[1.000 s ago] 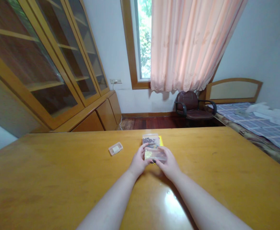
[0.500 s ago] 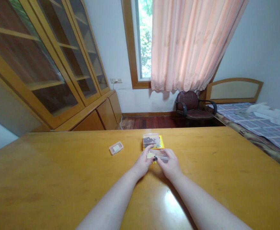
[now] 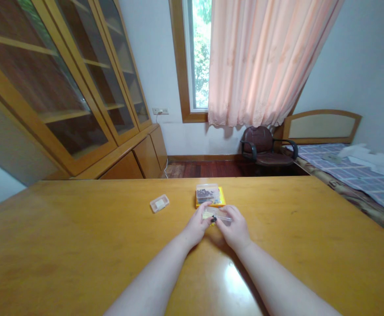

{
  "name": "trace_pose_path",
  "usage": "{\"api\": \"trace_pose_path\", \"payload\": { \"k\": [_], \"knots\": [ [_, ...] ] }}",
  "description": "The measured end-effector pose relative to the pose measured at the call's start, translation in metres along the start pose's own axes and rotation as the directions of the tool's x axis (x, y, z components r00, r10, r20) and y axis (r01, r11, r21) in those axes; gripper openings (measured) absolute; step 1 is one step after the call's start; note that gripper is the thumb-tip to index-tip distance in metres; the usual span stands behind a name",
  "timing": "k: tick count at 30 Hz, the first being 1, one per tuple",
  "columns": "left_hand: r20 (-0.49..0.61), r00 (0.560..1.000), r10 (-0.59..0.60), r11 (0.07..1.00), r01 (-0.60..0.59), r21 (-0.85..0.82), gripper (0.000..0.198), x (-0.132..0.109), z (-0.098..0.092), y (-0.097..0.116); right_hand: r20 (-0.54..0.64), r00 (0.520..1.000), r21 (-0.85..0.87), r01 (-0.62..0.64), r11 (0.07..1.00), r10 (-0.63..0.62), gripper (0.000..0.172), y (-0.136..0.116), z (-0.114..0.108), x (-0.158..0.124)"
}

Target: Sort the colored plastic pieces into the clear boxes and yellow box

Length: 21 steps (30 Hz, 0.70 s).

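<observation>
My left hand [image 3: 197, 224] and my right hand [image 3: 236, 224] grip a small clear plastic box [image 3: 223, 213] between them, just above the table. Pale yellowish material shows at the box's left part. By my thumbs, at the near side, is a small black piece [image 3: 213, 218] with a bit of yellow below it; its kind is too small to tell. Just beyond my fingers lies a yellow-edged flat case [image 3: 222, 195]. On it rests a clear box [image 3: 208, 193] with several small dark pieces inside. My fingers partly hide the held box.
A small clear tray-like box [image 3: 154, 205] with a whitish item [image 3: 160, 203] in it stands to the left on the wooden table [image 3: 80, 245]. Past the table's far edge are a dark red armchair [image 3: 261, 142], a bed [image 3: 333, 153] and a glass-door cabinet [image 3: 119, 145].
Both hands keep their grip on the clear box, which looks tilted very slightly differently. The whole view has shifted a little; the other things stay in place.
</observation>
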<state>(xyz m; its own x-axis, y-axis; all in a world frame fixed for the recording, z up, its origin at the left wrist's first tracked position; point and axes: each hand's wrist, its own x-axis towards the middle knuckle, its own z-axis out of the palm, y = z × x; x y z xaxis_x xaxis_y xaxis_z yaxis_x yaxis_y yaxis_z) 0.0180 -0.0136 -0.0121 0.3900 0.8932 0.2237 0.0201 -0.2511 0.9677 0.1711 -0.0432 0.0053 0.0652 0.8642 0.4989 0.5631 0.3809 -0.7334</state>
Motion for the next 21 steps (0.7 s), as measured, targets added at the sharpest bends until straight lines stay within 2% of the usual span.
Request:
{"api": "trace_pose_path", "payload": {
  "k": [4,10,14,17,21],
  "knots": [
    [0.023,0.999,-0.033,0.998,0.035,-0.060,0.060,0.000,0.002,0.002,-0.035,0.999,0.004,-0.016,1.000,0.016,0.018,-0.002,0.001,0.000],
    [-0.009,0.997,-0.079,0.997,0.079,-0.025,0.061,0.000,0.001,0.002,-0.059,0.998,0.050,-0.025,0.998,0.028,0.019,0.001,0.005,-0.001],
    [-0.015,0.999,-0.051,0.999,0.052,0.012,0.065,-0.002,0.004,0.000,-0.110,0.992,0.073,-0.051,0.996,0.059,0.017,0.005,0.004,0.002],
    [-0.010,1.000,-0.014,0.999,0.014,0.028,0.071,-0.002,0.005,0.000,-0.089,0.995,0.090,-0.038,0.995,0.046,0.017,0.007,0.003,0.004],
    [-0.030,1.000,-0.002,0.998,0.000,-0.061,0.078,-0.001,0.002,0.005,-0.027,0.999,0.137,-0.014,0.991,0.018,0.023,0.008,0.002,0.005]
  ]
}}
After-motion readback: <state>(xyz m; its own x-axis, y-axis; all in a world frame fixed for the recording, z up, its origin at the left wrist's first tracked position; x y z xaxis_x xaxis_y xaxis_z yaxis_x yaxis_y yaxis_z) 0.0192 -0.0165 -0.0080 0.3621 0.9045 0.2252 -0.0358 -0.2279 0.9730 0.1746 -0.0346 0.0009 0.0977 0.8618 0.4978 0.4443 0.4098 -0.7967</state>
